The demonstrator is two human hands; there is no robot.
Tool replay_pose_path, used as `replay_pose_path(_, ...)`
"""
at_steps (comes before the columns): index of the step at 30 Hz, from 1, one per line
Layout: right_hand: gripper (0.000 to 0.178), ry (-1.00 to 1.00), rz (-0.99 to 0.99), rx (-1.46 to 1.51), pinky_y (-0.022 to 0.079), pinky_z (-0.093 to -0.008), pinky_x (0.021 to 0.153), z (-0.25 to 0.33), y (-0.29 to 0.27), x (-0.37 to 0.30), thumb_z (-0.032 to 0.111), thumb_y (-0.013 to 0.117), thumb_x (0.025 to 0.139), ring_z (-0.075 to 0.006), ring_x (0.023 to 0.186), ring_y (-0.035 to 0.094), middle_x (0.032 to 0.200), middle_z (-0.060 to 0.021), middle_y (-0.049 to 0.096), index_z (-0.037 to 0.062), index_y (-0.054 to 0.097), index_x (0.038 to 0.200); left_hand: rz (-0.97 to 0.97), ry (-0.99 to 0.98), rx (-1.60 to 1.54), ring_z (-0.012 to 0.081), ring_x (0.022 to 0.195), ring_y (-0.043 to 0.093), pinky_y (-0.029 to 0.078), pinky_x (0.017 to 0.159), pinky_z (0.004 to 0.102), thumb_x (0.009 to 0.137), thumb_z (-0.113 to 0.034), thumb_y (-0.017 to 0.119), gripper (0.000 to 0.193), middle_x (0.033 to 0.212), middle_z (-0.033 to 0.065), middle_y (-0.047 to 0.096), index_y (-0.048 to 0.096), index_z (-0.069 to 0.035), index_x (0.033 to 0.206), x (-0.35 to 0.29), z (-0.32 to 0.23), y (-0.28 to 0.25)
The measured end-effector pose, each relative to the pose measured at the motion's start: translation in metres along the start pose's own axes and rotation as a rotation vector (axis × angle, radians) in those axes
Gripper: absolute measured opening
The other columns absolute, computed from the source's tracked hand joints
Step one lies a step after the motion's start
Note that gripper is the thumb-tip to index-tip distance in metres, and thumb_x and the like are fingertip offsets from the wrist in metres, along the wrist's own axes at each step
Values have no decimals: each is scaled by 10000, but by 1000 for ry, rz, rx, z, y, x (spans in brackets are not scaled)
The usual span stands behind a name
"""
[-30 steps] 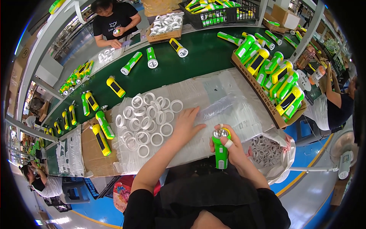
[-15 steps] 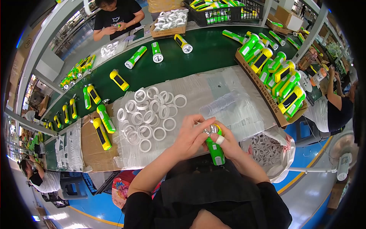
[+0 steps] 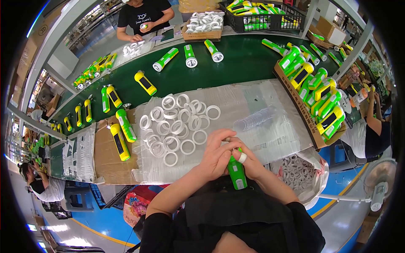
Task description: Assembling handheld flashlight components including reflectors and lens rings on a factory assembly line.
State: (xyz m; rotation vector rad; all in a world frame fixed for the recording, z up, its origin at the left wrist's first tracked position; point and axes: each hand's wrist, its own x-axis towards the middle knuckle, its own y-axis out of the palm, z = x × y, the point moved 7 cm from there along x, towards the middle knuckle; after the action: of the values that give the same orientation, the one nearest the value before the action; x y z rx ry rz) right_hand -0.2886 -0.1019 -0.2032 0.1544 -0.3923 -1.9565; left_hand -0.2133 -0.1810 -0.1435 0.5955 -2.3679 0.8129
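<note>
Green torch (image 3: 237,175) gripped in both hands, left (image 3: 217,155) and right (image 3: 249,160), beside loose white rings (image 3: 177,126)

left hand (image 3: 218,154), right hand (image 3: 249,162), fingers curled, touching

A long green surface (image 3: 240,59) ran across the room. The floor (image 3: 105,219) was blue. A white fan (image 3: 379,185) stood at the right.

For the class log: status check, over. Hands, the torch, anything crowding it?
Left hand and right hand both clasp the green torch, covering its head. White rings lie just ahead on plastic sheet. Nothing crowding.
</note>
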Motion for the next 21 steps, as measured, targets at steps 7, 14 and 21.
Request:
replay_pose_path(7,446,-127,57,131,468,-303,609,39,-12,24,326,609,935,-169,661,579,825,-95,579,45,429,1230,4,-162,374,356,1274,427,309,1050,471,911,-217,564,498,1373,155,483,463,-83,1380,48,59,-21)
replay_pose_path(14,375,-188,102,65,473,-288,623,41,-3,48,207,606,922,-142,675,572,830,-70,577,39,440,1213,566,-246,784,309,1210,486,400,963,417,844,-169,680,568,1287,141,522,489,-200,1378,51,113,-21)
replay_pose_path(21,402,-219,60,-41,485,-298,604,20,9,83,258,618,923,-150,678,588,859,-72,585,43,441,1212,-175,-310,-412,178,1060,599,547,856,334,792,9,739,245,1189,112,556,606,-49,989,53,49,-86)
